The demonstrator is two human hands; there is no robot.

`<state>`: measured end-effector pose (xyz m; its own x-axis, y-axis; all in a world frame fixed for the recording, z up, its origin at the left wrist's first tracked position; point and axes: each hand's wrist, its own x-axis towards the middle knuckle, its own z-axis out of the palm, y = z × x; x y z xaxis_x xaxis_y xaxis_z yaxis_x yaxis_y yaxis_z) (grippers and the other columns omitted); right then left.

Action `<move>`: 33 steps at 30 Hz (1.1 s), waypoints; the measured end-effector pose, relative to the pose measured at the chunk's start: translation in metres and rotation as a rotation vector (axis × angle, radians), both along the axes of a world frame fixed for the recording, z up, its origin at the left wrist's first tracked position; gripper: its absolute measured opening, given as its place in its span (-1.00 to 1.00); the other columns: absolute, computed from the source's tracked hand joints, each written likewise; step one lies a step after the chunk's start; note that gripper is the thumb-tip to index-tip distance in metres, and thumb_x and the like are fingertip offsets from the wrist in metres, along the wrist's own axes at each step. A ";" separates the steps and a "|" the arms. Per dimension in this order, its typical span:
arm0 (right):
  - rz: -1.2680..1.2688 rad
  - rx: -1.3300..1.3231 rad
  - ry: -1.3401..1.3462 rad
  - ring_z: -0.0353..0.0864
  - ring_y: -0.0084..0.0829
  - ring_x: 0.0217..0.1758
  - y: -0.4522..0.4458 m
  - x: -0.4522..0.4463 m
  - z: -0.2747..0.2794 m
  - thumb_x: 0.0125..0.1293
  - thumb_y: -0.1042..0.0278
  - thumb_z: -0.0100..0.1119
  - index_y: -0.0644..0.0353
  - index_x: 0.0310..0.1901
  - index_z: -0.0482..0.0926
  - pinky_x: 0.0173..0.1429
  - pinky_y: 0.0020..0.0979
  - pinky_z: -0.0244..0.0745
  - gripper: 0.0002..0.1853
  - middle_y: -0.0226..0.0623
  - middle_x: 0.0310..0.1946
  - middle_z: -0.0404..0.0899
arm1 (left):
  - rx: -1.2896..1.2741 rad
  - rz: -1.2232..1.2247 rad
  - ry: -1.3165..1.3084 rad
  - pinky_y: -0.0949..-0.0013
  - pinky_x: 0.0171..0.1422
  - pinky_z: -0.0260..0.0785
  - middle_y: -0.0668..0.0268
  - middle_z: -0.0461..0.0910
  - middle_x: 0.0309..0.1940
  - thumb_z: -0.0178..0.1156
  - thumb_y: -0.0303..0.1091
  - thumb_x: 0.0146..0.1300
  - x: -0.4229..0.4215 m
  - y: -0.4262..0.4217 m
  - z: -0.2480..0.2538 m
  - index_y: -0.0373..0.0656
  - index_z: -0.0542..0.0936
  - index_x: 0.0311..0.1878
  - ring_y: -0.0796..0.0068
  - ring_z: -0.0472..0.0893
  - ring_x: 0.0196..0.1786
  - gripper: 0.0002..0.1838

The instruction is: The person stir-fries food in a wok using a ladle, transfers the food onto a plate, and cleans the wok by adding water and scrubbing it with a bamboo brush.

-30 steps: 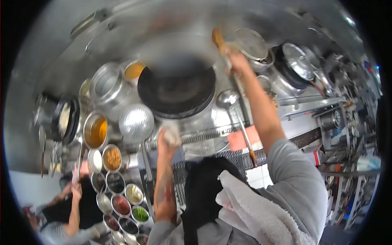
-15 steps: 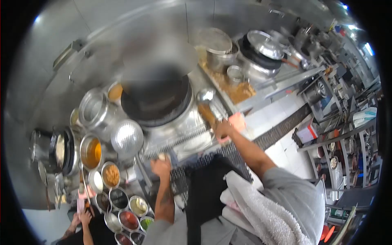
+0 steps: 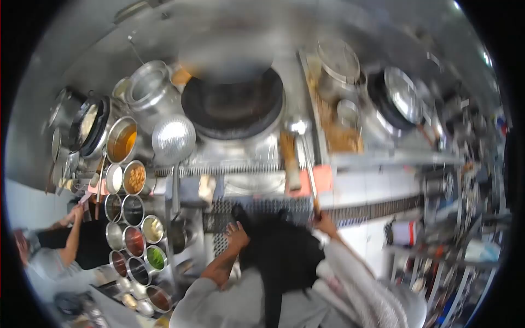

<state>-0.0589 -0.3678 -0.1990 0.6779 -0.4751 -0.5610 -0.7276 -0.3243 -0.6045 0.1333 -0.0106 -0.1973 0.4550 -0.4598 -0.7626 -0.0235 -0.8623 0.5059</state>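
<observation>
My left hand [image 3: 237, 236] is in front of the black apron [image 3: 284, 246], fingers spread, holding nothing. My right hand [image 3: 325, 223] is wrapped round the wooden end of a ladle [image 3: 298, 126], whose bowl rests on the steel stove top. Left of the ladle handle lies a brush-like wooden tool [image 3: 290, 164], its lower end on a pink cloth [image 3: 320, 180]. A crumpled pale cloth [image 3: 206, 187] sits on the counter edge. The black wok [image 3: 235, 106] stands behind, partly hidden by a blur. A perforated strainer [image 3: 174, 140] lies left of it.
At the left are a pot of orange liquid [image 3: 122, 140], a bowl of brown pieces [image 3: 134, 177] and several ingredient tins [image 3: 134, 240]. A co-worker's arm [image 3: 71, 240] reaches in at far left. A lidded pot [image 3: 402, 98] and shelves [image 3: 459, 262] stand at the right.
My right hand has let go of the brush-like tool and taken the ladle handle. My left hand has left the pale cloth and drawn back toward the apron. The view has turned.
</observation>
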 end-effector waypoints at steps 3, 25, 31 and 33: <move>-0.081 0.261 -0.354 0.58 -0.44 -0.38 0.007 0.047 0.079 0.26 0.26 0.36 0.19 0.40 0.27 -0.31 -0.35 0.52 -0.28 -0.33 -0.33 0.61 | -0.400 -0.065 -0.508 -0.05 0.52 0.16 -0.22 0.34 0.34 0.15 -0.05 0.27 0.029 -0.102 -0.007 -0.43 0.28 0.39 -0.15 0.31 0.44 -0.23; 0.480 0.764 -0.387 0.25 -0.66 -0.73 0.155 0.366 0.339 0.45 0.25 0.12 0.07 -0.36 0.42 -0.70 -0.48 0.23 -0.79 -0.57 -0.69 0.28 | 0.390 0.234 -0.144 -0.26 0.59 -0.11 0.13 0.19 0.53 -0.01 0.26 0.32 -0.079 0.112 -0.041 0.06 0.36 0.46 -0.15 0.11 0.56 -0.26; 0.945 -0.113 -0.291 0.68 -0.22 -0.55 0.305 0.493 0.314 0.18 0.39 0.07 0.45 -0.38 0.59 -0.53 -0.25 0.48 -0.76 -0.07 -0.60 0.61 | 0.028 1.238 -0.219 0.05 -0.27 0.47 0.21 0.61 -0.44 0.07 -0.14 0.37 -0.204 0.265 -0.079 -0.15 0.65 -0.24 0.27 0.62 -0.38 -0.70; 0.845 0.233 -0.221 0.41 -0.57 -0.67 0.312 0.516 0.294 0.32 0.32 0.12 0.21 -0.51 0.48 -0.63 -0.35 0.36 -0.75 -0.41 -0.66 0.43 | 0.217 0.567 -0.714 0.03 -0.10 0.55 -0.05 0.68 -0.29 -0.06 -0.28 0.34 -0.239 0.251 -0.053 -0.27 0.61 -0.10 -0.08 0.69 -0.14 -0.68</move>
<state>0.4568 -0.0559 0.0947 0.8529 0.3398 -0.3964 -0.1619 -0.5498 -0.8195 -0.1062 0.2403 -0.2507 0.9613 0.0935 -0.2592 0.1861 -0.9142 0.3601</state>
